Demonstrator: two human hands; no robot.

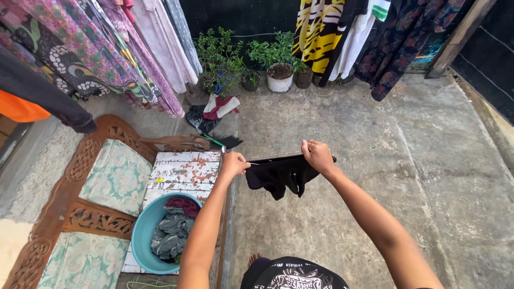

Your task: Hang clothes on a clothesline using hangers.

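Both hands — left hand [233, 163], right hand [317, 155] — stretch black garment [278, 175] lengthwise left-to-right.

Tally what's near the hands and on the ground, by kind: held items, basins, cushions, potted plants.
Black garment, held by left hand and right hand: 1
Hanger: 1
Blue basin of laundry: 1
Floral cushions: 2
Potted plants: at least 3
Total: 8
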